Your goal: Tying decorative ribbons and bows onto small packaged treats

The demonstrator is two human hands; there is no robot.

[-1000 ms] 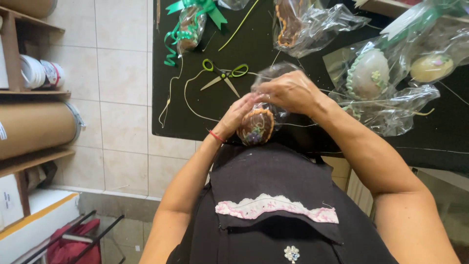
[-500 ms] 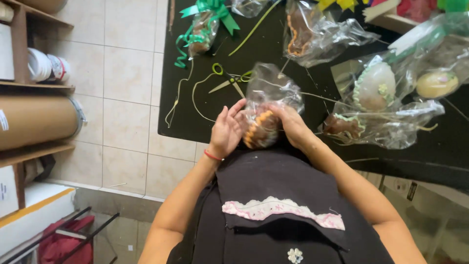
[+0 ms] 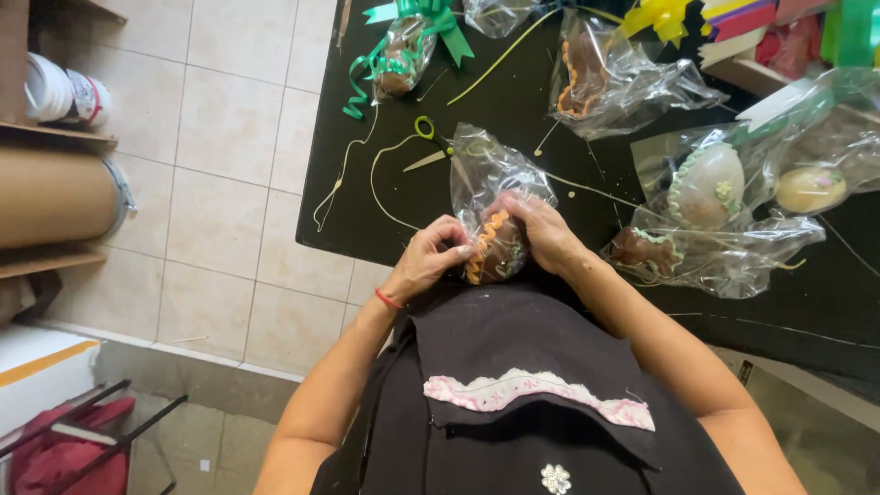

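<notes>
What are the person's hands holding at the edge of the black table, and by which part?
Both hands, left hand and right hand, hold a brown chocolate egg with orange piped trim in a clear plastic bag, gripping its two sides.

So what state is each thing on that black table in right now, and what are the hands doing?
Chocolate egg: in clear bag, top open, untied.
Left hand: gripping the egg.
Right hand: gripping the egg.
Green-ribboned egg: bagged, tied.
White egg: bagged, lying flat.
Scissors: lying, blades shut.
</notes>
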